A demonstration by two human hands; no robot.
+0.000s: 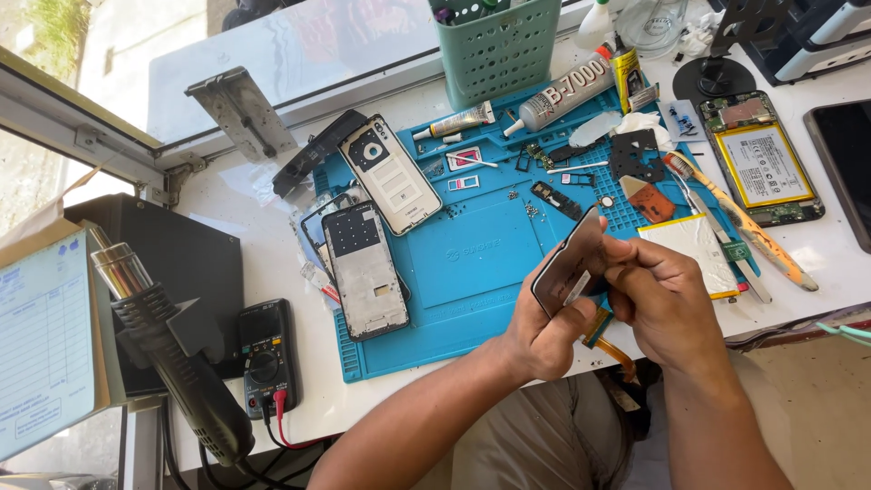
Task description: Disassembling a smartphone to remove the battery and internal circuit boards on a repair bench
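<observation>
Your left hand [544,331] and right hand [662,295] meet just above the near edge of the blue work mat [472,263], both closed on a phone screen panel [567,263] held tilted on edge. Left fingers wrap its lower side; the right grip pinches its upper right edge. An orange flex ribbon [610,340] hangs below it. On the mat lie a phone frame [365,270] and a white back cover [390,172]. At your left on the desk [272,272] stand a multimeter [266,356] and a hot-air gun [172,354].
</observation>
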